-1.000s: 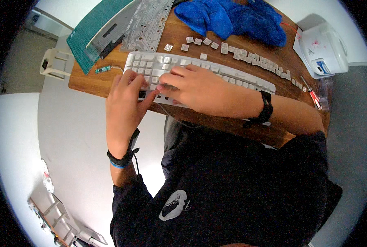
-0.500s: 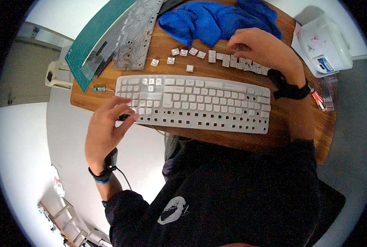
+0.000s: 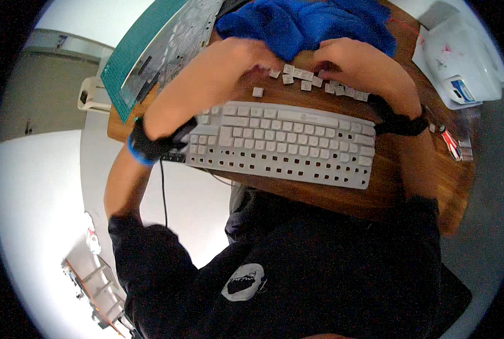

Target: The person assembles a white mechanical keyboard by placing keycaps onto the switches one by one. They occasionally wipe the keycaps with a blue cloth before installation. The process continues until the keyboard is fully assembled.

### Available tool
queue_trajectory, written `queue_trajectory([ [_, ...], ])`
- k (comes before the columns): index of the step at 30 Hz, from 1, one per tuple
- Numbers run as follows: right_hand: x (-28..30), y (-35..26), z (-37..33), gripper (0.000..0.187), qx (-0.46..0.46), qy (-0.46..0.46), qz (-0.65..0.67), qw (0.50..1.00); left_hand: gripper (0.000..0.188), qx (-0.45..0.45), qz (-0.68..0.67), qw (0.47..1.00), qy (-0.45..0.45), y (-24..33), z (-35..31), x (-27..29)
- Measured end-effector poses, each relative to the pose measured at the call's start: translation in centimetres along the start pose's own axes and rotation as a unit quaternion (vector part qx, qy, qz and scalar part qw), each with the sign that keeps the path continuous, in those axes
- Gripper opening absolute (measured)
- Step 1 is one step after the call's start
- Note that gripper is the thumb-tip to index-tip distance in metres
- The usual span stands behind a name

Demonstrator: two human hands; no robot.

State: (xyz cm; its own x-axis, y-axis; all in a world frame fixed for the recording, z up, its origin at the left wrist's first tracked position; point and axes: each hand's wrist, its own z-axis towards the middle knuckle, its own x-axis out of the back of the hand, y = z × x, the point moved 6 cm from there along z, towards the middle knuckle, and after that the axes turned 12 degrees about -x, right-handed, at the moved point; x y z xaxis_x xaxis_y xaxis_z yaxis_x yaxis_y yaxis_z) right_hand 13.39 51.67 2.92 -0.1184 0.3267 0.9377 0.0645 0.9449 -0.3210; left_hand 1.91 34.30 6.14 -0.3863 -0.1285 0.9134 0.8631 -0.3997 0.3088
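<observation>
An off-white keyboard (image 3: 286,125) lies across the table, with several bare key sockets along its near side. Beyond it, loose white keycaps (image 3: 303,74) form an uneven cluster, and a single keycap (image 3: 257,92) sits apart, closer to the keyboard. My left hand (image 3: 247,56) reaches over the keyboard's left end to the left side of the cluster; its fingers are smeared by motion. At the middle of the cluster, my right hand (image 3: 351,59) has its fingers curled down among the keycaps. Whatever its fingertips hold is hidden.
A blue cloth (image 3: 303,25) lies behind the keycaps. Back left are a clear printed circuit sheet (image 3: 192,34) and a green cutting mat (image 3: 127,62). On the right are a red-handled tool (image 3: 450,142) and a white translucent container (image 3: 461,59).
My left hand has left the keyboard's left end and moved up and right to the keycaps. Keycaps on the cluster's left are now covered or shifted. My right hand stays nearly in place.
</observation>
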Motion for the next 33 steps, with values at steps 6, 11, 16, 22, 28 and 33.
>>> queue_trajectory([
  [6, 0.5, -1.6, -0.1, 0.016, 0.038, 0.102, 0.030, 0.994, 0.009, -0.002, -0.009, 0.999, -0.042, -1.9, 3.9, -0.9],
  [11, -0.8, -1.8, 0.8, 0.016, 0.049, 0.104, 0.050, 0.992, 0.010, 0.001, 0.000, 1.000, -0.027, -3.0, 3.9, -1.6],
  [16, -1.2, -1.9, 1.7, 0.018, 0.040, 0.080, 0.028, 0.996, 0.011, -0.013, -0.008, 1.000, -0.005, -3.2, 3.1, -1.3],
  [22, -1.6, -0.4, 2.0, 0.022, -0.001, 0.083, -0.013, 0.996, 0.014, 0.018, -0.038, 0.998, -0.045, -2.8, 4.5, -1.1],
  [28, -1.3, -1.0, 1.3, 0.017, 0.017, 0.142, -0.025, 0.989, 0.017, -0.010, 0.054, 0.998, -0.021, -5.7, 3.6, -4.2],
  [33, -1.4, -0.3, 1.3, 0.016, 0.012, 0.157, -0.032, 0.987, 0.019, 0.037, -0.016, 0.999, -0.029, -6.3, 3.6, -3.7],
])
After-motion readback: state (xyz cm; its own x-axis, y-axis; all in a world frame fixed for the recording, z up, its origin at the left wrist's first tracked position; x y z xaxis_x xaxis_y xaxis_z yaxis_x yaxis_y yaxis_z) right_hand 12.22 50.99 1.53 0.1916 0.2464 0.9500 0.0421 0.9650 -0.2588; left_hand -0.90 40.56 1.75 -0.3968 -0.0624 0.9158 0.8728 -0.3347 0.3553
